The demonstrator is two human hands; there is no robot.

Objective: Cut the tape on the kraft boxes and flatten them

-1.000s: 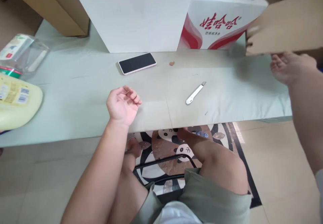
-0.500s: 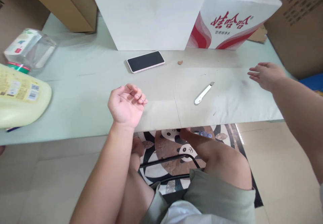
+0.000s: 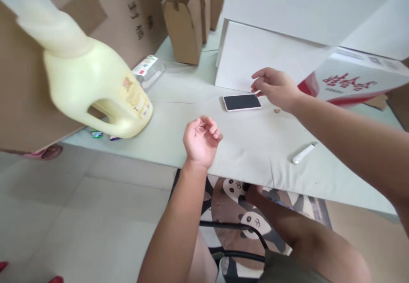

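My left hand (image 3: pixel 200 142) rests on the pale green table (image 3: pixel 249 147) near its front edge, palm up, fingers loosely curled, holding nothing. My right hand (image 3: pixel 275 88) reaches across the table and hovers just right of a phone (image 3: pixel 242 102) lying face up, fingers apart and empty. A small brown scrap (image 3: pixel 277 111) lies under that wrist. A white utility knife (image 3: pixel 303 153) lies to the right, below my right forearm.
A large pale yellow jug (image 3: pixel 92 78) with a handle lies at the left. A clear plastic container (image 3: pixel 147 71) and open cardboard boxes (image 3: pixel 185 19) stand behind it. A white box (image 3: pixel 262 57) and a red-and-white carton (image 3: pixel 358 83) are at the back.
My right hand let go of a cardboard piece at the right, then swung left across the table to the phone. The view turned left. My left hand stayed put.
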